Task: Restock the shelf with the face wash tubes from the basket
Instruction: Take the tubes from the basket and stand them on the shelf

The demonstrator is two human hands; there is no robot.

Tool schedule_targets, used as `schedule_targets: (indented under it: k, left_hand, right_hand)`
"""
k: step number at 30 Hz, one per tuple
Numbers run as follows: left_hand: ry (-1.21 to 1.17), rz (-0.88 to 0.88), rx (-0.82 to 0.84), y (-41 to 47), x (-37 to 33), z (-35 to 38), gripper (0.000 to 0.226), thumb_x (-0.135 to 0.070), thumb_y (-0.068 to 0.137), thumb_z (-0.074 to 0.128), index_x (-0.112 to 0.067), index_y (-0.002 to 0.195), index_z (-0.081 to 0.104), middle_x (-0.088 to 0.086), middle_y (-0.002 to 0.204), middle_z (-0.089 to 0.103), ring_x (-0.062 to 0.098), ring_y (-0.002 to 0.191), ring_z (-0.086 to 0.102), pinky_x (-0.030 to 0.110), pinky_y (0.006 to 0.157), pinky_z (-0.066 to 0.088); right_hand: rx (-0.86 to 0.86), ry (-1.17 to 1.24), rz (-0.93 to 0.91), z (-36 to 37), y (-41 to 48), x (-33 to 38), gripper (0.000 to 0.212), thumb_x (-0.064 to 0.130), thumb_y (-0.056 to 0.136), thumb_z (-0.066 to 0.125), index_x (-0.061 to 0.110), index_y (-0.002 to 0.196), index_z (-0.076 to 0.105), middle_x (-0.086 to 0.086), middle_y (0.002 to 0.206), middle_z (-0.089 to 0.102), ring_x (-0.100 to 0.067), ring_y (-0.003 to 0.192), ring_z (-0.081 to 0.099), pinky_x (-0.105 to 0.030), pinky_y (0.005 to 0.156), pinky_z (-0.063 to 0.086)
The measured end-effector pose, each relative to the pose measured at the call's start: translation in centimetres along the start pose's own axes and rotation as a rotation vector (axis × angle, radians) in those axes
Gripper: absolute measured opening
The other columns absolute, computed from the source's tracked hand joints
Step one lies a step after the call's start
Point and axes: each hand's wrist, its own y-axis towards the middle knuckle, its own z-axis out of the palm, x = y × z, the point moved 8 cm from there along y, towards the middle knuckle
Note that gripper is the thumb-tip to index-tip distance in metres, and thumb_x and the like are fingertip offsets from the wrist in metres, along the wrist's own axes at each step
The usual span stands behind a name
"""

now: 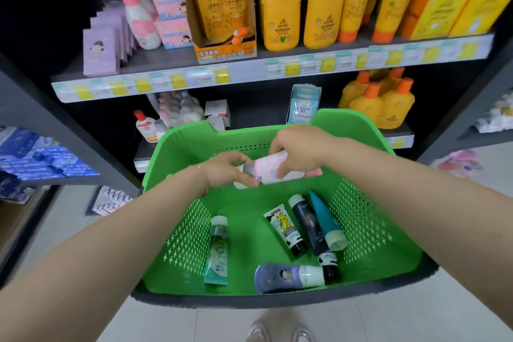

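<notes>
A green perforated basket [369, 225] stands in front of me. Above its far half both hands hold a pink-and-white face wash tube [273, 171] lying sideways. My left hand [224, 169] pinches its left end, and my right hand [297, 148] grips it from above. On the basket floor lie several more tubes: a clear green one [217, 251], a white one with a yellow cartoon [284, 228], a dark navy one [309, 223], a teal one [326, 219] and a purple one [287, 277].
Dark shelves rise behind the basket. The lower shelf [399, 136] holds yellow bottles [388, 105], a pale blue pack [302, 105] and small white boxes [218, 114]. The upper shelf [249, 69] carries yellow bottles, pink bottles and purple boxes. Blue packs [39, 155] fill a side shelf at left.
</notes>
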Motion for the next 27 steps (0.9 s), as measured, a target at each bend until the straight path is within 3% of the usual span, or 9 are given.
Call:
schedule_targets:
  k: [2, 4, 8, 12, 14, 18, 21, 24, 27]
  left_hand:
    - [0.050, 0.062, -0.032, -0.2, -1.0, 0.0, 0.050, -0.018, 0.071, 0.083, -0.028, 0.114, 0.058, -0.007, 0.124, 0.054, 0.015, 0.121, 0.046, 0.042, 0.111, 0.031]
    - [0.105, 0.163, -0.081, -0.4, -2.4, 0.0, 0.054, -0.013, 0.069, 0.083, -0.027, 0.116, 0.060, -0.009, 0.112, 0.060, 0.017, 0.111, 0.055, 0.037, 0.104, 0.038]
    - [0.095, 0.324, -0.210, -1.6, -5.1, -0.7, 0.059, -0.001, 0.066, 0.084, -0.016, 0.118, 0.061, -0.001, 0.110, 0.065, 0.020, 0.095, 0.061, 0.026, 0.084, 0.045]
    - [0.001, 0.353, -0.280, -2.3, -5.4, -2.4, 0.058, -0.003, 0.063, 0.086, -0.014, 0.114, 0.061, 0.003, 0.108, 0.068, 0.027, 0.099, 0.065, 0.036, 0.086, 0.053]
    - [-0.083, 0.337, -0.281, -2.6, -5.4, -3.2, 0.060, -0.003, 0.064, 0.086, -0.018, 0.116, 0.060, 0.005, 0.107, 0.067, 0.030, 0.097, 0.067, 0.039, 0.088, 0.055]
    - [-0.174, 0.369, -0.319, -3.9, -7.1, -5.4, 0.061, -0.011, 0.064, 0.086, -0.023, 0.118, 0.059, 0.001, 0.112, 0.068, 0.023, 0.099, 0.067, 0.045, 0.092, 0.053]
    - [-0.245, 0.423, -0.350, -5.2, -9.1, -7.0, 0.060, -0.007, 0.068, 0.085, -0.022, 0.121, 0.060, 0.000, 0.114, 0.070, 0.024, 0.107, 0.064, 0.037, 0.088, 0.054]
    - [-0.298, 0.477, -0.344, -6.6, -11.4, -8.2, 0.058, -0.002, 0.071, 0.082, -0.021, 0.122, 0.061, 0.004, 0.114, 0.070, 0.024, 0.107, 0.064, 0.037, 0.086, 0.055]
    - [-0.334, 0.484, -0.345, -7.8, -13.4, -9.3, 0.054, -0.010, 0.073, 0.082, -0.026, 0.119, 0.061, 0.006, 0.112, 0.069, 0.021, 0.096, 0.066, 0.041, 0.087, 0.053]
  right_hand:
    - [-0.006, -0.084, 0.001, -1.0, -0.2, 0.7, 0.030, 0.048, 0.070, 0.079, 0.026, 0.086, 0.067, 0.008, 0.073, 0.058, -0.019, 0.078, 0.056, -0.026, 0.054, 0.037]
    - [-0.031, -0.143, -0.005, -2.2, -0.3, 1.5, 0.031, 0.046, 0.067, 0.080, 0.023, 0.077, 0.063, 0.007, 0.067, 0.053, -0.021, 0.077, 0.057, -0.025, 0.051, 0.032]
    - [-0.119, -0.138, -0.050, -5.3, -0.7, 3.6, 0.029, 0.040, 0.066, 0.080, 0.025, 0.089, 0.070, 0.003, 0.080, 0.062, -0.021, 0.081, 0.063, -0.025, 0.051, 0.037]
    - [-0.203, 0.229, -0.067, -9.9, -1.9, 4.4, 0.038, 0.042, 0.072, 0.081, 0.021, 0.101, 0.070, 0.017, 0.075, 0.057, -0.004, 0.074, 0.058, -0.024, 0.061, 0.044]
    - [-0.196, 0.374, -0.088, -11.7, -2.4, 4.4, 0.049, 0.042, 0.072, 0.082, 0.019, 0.112, 0.066, 0.016, 0.084, 0.059, 0.000, 0.071, 0.054, -0.020, 0.061, 0.043]
    - [-0.214, 0.534, -0.030, -13.0, -2.6, 2.4, 0.070, 0.038, 0.071, 0.084, 0.021, 0.131, 0.052, -0.001, 0.116, 0.057, -0.016, 0.090, 0.059, -0.028, 0.073, 0.047]
    - [-0.254, 0.656, -0.054, -13.7, -2.6, 1.2, 0.051, 0.022, 0.072, 0.085, 0.012, 0.116, 0.061, -0.002, 0.109, 0.069, -0.020, 0.099, 0.066, -0.035, 0.082, 0.052]
    - [-0.257, 0.810, -0.129, -14.5, -3.3, 1.3, 0.043, 0.002, 0.075, 0.080, 0.014, 0.112, 0.061, 0.011, 0.095, 0.071, 0.004, 0.081, 0.068, -0.014, 0.071, 0.050]
    - [-0.314, 0.809, -0.137, -16.0, -3.8, 1.6, 0.049, 0.002, 0.075, 0.080, 0.008, 0.119, 0.060, 0.007, 0.098, 0.071, 0.005, 0.078, 0.067, -0.010, 0.068, 0.049]
